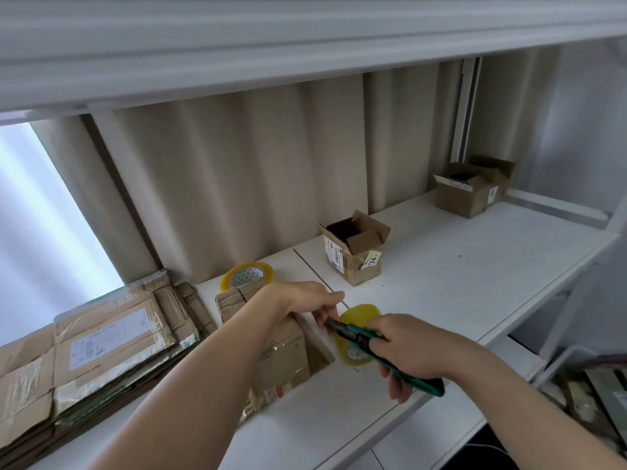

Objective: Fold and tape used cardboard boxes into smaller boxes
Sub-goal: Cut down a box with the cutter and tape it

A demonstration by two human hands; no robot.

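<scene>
Tape roll stands on edge on the counter, right between your hands. Your right hand has its fingers clamped on the green cutter, whose long axis points left across the roll toward your left hand, its fingers pinched, apparently on the tape's end, above the open cardboard box.

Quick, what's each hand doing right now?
Left hand: closed, pinching something small; what cannot be told.
Right hand: closed on the green utility knife.
</scene>
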